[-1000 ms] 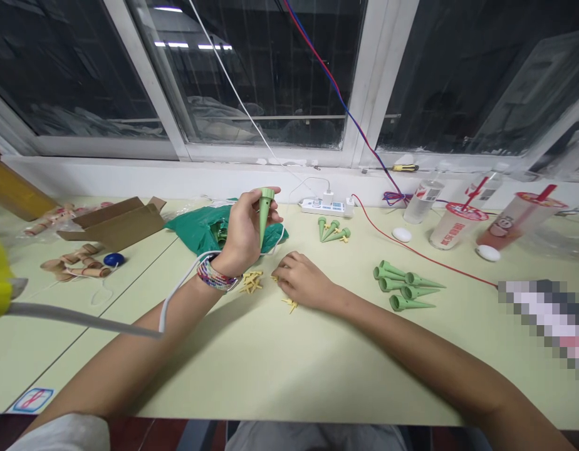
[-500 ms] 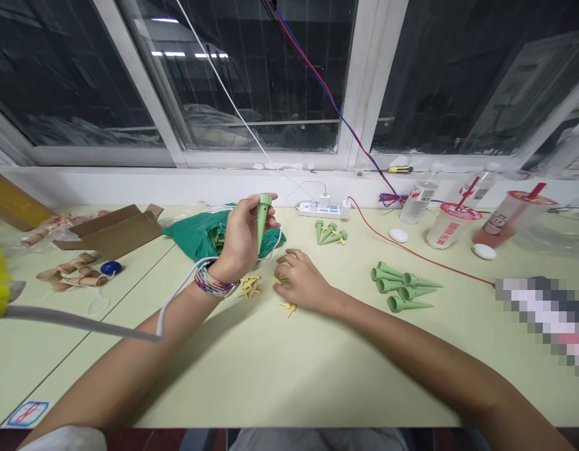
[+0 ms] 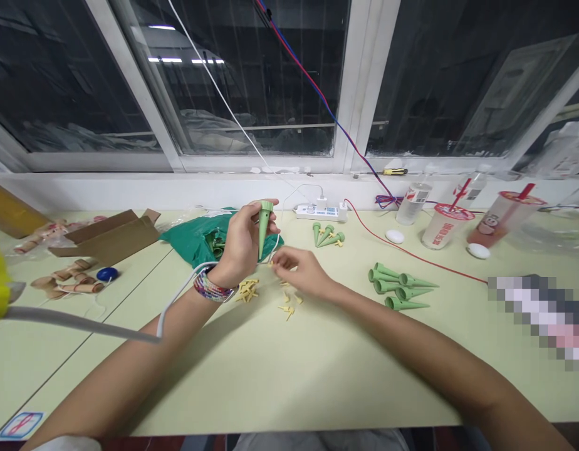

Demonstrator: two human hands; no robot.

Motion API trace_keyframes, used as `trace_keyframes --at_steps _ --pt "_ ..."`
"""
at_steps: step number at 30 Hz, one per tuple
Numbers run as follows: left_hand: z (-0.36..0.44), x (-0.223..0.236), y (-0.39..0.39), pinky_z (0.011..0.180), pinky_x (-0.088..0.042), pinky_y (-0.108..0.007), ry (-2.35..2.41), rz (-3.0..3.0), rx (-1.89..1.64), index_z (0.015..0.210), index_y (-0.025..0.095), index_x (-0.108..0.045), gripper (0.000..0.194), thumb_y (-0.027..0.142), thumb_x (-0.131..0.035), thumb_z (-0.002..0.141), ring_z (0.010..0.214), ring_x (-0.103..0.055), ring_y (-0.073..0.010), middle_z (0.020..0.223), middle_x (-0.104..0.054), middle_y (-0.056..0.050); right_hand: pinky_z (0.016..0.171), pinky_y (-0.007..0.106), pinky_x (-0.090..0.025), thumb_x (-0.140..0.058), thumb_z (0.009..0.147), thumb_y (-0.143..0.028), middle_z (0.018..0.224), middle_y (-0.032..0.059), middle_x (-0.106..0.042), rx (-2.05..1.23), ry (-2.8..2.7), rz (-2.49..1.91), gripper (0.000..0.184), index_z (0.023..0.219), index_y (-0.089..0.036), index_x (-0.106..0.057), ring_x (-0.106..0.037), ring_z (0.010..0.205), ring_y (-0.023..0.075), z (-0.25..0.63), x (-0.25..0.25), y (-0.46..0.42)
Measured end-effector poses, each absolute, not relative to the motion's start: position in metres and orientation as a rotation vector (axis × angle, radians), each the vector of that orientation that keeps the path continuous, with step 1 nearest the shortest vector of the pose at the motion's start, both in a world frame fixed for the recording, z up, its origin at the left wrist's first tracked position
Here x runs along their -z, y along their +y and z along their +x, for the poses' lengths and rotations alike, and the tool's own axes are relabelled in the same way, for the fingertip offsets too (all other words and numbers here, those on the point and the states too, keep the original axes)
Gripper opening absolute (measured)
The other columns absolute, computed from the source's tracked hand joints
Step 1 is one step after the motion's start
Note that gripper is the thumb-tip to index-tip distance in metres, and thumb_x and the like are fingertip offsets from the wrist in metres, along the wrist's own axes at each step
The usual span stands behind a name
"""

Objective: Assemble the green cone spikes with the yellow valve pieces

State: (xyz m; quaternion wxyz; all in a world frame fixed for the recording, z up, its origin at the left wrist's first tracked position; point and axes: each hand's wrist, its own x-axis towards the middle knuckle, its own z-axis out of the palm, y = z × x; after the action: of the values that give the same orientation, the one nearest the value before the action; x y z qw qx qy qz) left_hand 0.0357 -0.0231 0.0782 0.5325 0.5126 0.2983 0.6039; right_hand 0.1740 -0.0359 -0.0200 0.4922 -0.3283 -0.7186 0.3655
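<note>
My left hand (image 3: 242, 241) is closed around a green plastic watering spike (image 3: 264, 228), its wide capped end up and its point down. To the right and slightly lower, my right hand (image 3: 301, 270) has thumb and fingertips pinched on a small yellow plastic valve (image 3: 271, 264), mostly hidden by the fingers. Below that hand lie a few loose yellow valves (image 3: 288, 309), and a small pile of yellow valves (image 3: 247, 290) sits under my left wrist. Several green spikes (image 3: 402, 287) lie on the right; three spikes with yellow valves fitted (image 3: 327, 235) lie farther back.
A green plastic bag (image 3: 188, 241) lies behind my left hand, beside an open cardboard box (image 3: 106, 238). Wooden toys with a blue ball (image 3: 107, 274) are at the left. A power strip (image 3: 320, 213), drink cups (image 3: 447, 227) and a red cable (image 3: 412, 253) occupy the back and right.
My right hand has risen from the yellow valves toward the spike, a small valve now in its fingertips. The left hand still holds the spike upright.
</note>
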Motion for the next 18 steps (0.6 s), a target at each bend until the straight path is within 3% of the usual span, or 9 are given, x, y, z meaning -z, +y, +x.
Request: trace_keyframes --at_steps 4,8,13,18 --pt "0.035 -0.077 -0.023 0.067 -0.053 -0.027 0.706 1.261 -1.435 0.106 0.015 -0.077 0.033 0.039 -0.064 0.087 0.067 -0.061 -0.0141 0.083 -0.064 -0.003 0.067 0.03 -0.057 -0.074 0.081 -0.032 0.069 -0.003 -0.064 -0.973 -1.457 -0.739 0.015 0.088 -0.02 -0.07 -0.064 0.066 0.014 0.196 -0.014 -0.025" --pt "0.037 -0.078 -0.027 0.074 -0.055 -0.029 0.772 1.308 -1.405 0.113 0.015 -0.077 0.037 0.039 -0.071 0.085 0.082 -0.067 -0.0185 0.092 -0.072 -0.006 0.071 0.035 -0.064 -0.079 0.078 -0.036 0.078 -0.0012 -0.067 -1.024 -1.305 -0.623 0.019 0.087 -0.02 -0.072 -0.069 0.071 0.0159 0.216 -0.045 -0.027" --pt "0.039 -0.079 -0.032 0.083 -0.056 -0.033 0.745 1.361 -1.345 0.119 0.015 -0.077 0.041 0.041 -0.075 0.087 0.097 -0.071 -0.0241 0.103 -0.078 -0.01 0.067 0.032 -0.064 -0.078 0.084 -0.039 0.08 -0.0002 -0.068 -0.821 -1.381 -0.626 0.02 0.088 -0.021 -0.071 -0.069 0.07 0.015 0.221 -0.065 -0.041" --pt "0.04 -0.077 -0.037 0.09 -0.058 -0.035 0.648 1.446 -1.253 0.119 0.017 -0.078 0.036 0.037 -0.077 0.089 0.101 -0.074 -0.0248 0.11 -0.079 -0.011 0.072 0.031 -0.063 -0.078 0.086 -0.037 0.092 0.002 -0.071 -0.673 -1.473 -0.625 0.019 0.095 -0.022 -0.07 -0.07 0.082 0.0163 0.223 -0.069 -0.046"
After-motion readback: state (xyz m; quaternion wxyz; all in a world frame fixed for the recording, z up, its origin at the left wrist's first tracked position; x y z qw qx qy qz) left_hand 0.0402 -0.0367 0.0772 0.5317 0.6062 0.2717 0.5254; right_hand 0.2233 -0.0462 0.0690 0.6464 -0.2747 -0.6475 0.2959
